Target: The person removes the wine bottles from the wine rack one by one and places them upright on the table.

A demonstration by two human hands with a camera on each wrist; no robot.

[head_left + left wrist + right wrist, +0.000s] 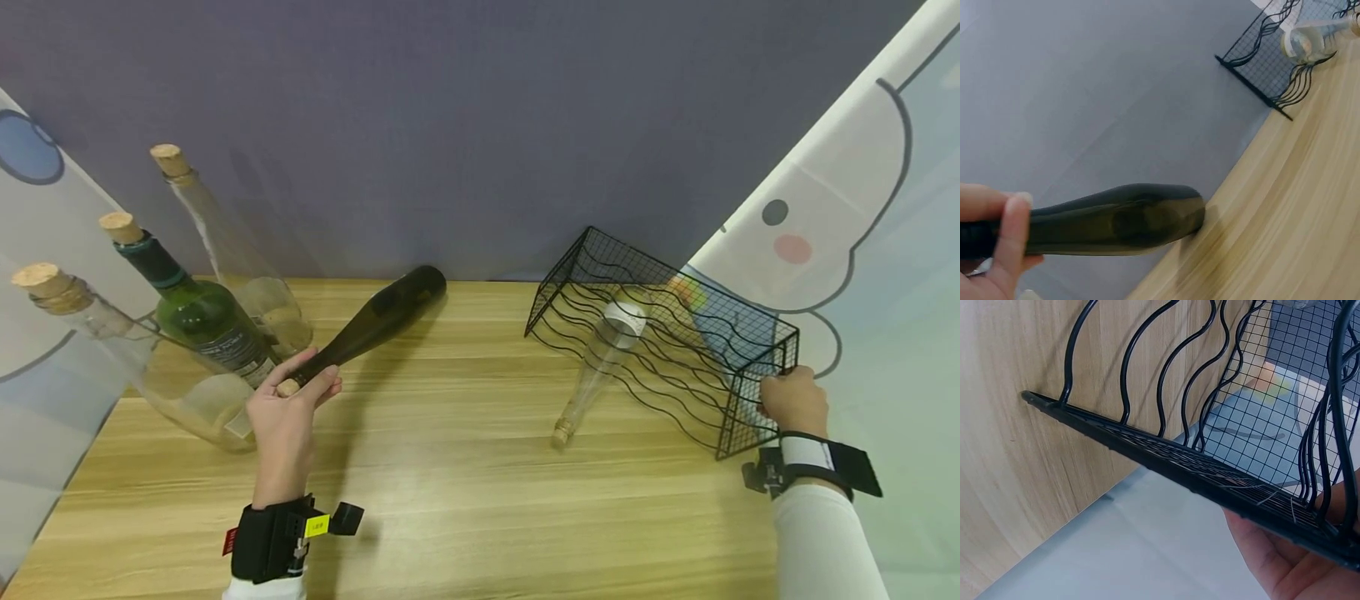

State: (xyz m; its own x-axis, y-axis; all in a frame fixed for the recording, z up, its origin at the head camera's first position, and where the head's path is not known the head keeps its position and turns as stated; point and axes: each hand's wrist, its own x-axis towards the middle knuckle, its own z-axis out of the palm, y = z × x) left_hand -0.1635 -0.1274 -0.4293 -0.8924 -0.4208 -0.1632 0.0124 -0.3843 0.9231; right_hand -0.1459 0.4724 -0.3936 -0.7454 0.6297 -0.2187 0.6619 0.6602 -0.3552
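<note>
My left hand (pixel 288 412) holds a dark green wine bottle (pixel 378 317) by its corked neck. The bottle is tilted, its base pointing away toward the grey backdrop; in the left wrist view the bottle (pixel 1141 219) runs out past my thumb. On the right, my right hand (pixel 798 404) grips the end panel of a black wire bottle rack (pixel 750 400). Its fingers (pixel 1272 556) show behind the mesh in the right wrist view, partly hidden by the frame. A clear corked bottle (pixel 600 358) lies on the rack's wavy wires, neck toward me.
Left of my left hand stand a clear bottle (pixel 165 379), a green labelled wine bottle (pixel 202 317) and a taller clear bottle (pixel 262 304), all corked. Beneath everything is a wooden tabletop (pixel 465 492). A grey backdrop (pixel 450 133) rises behind, and a cartoon-printed cloth (pixel 885 333) hangs at right.
</note>
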